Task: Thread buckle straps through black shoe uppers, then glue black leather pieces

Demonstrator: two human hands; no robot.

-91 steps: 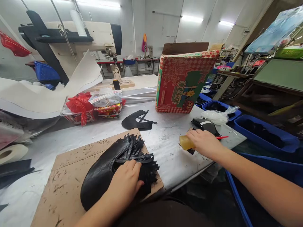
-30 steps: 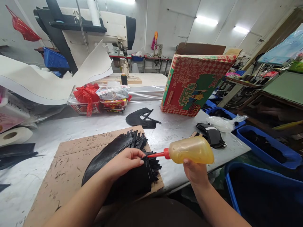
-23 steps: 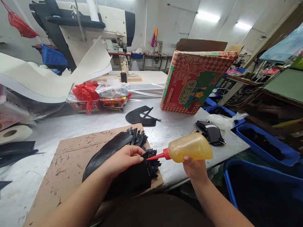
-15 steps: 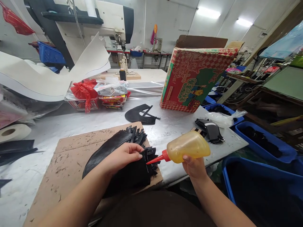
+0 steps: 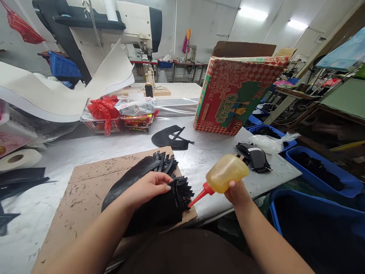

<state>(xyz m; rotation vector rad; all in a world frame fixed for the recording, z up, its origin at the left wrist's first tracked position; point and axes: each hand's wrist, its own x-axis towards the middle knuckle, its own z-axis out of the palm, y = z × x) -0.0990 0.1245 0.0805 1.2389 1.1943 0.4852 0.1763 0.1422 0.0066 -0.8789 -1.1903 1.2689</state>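
Observation:
My left hand (image 5: 155, 186) pinches the edge of a black leather piece (image 5: 158, 211) with a cut, strip-like end. More black leather pieces (image 5: 131, 175) lie fanned beneath and behind it on a sheet of cardboard (image 5: 82, 186). In my right hand (image 5: 236, 192) is a squeeze bottle (image 5: 226, 173) of yellowish liquid, tilted down to the left. Its red nozzle (image 5: 199, 196) points at the tip of the cut strips; whether it touches them I cannot tell. A thin pale line shows along the leather near the strips.
A single black cut piece (image 5: 172, 137) lies beyond the cardboard. A red and green carton (image 5: 228, 95) stands at the back right, near black pieces (image 5: 258, 159) and a plastic bag (image 5: 269, 142). Blue bins (image 5: 275, 213) flank the table's right edge. A sewing machine (image 5: 122, 23) rises behind.
My right hand has moved the bottle a little right, and its nozzle tip has shifted right and down, from the pale line to the strips' ends. My left hand keeps its hold.

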